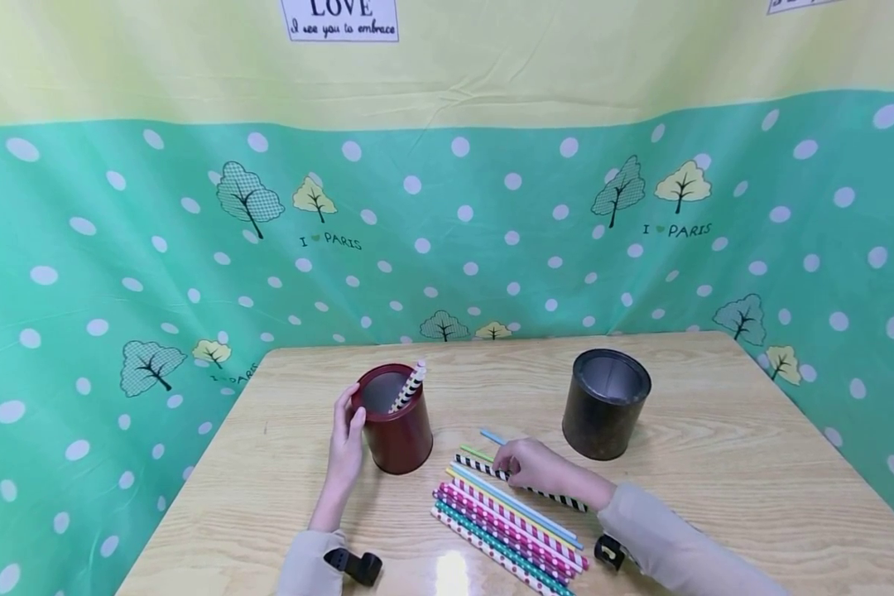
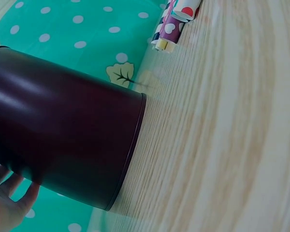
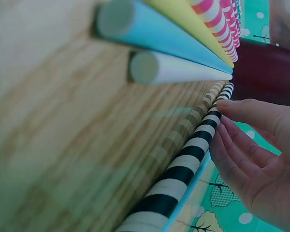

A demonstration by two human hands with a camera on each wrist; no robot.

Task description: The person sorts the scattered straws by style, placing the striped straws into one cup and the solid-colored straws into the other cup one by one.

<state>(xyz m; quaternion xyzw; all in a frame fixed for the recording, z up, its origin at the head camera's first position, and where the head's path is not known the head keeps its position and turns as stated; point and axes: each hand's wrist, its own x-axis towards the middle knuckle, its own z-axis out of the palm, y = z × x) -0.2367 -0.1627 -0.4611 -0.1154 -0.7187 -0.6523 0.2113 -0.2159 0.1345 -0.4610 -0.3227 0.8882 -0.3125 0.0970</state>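
Note:
My left hand (image 1: pixel 346 439) holds the left side of a dark red can (image 1: pixel 401 439), its fingers spread along the wall near the rim. A few patterned paper straws (image 1: pixel 410 387) lean out of that can on its right. In the right wrist view, my right hand (image 3: pixel 261 154) pinches a black-and-white striped straw (image 3: pixel 181 166) between thumb and fingers. Beside it lie light blue (image 3: pixel 169 36), yellow (image 3: pixel 188 19) and pink-striped (image 3: pixel 215 21) straws. A green straw (image 1: pixel 477 453) and a blue straw (image 1: pixel 492 435) show past the right hand in the head view.
A black can (image 1: pixel 606 414), open at the top, stands at the back right of the wooden table (image 1: pixel 268 463). Several pink, teal and dotted straws (image 1: pixel 492 546) lie side by side at the front. A green dotted cloth (image 1: pixel 432 223) hangs behind the table.

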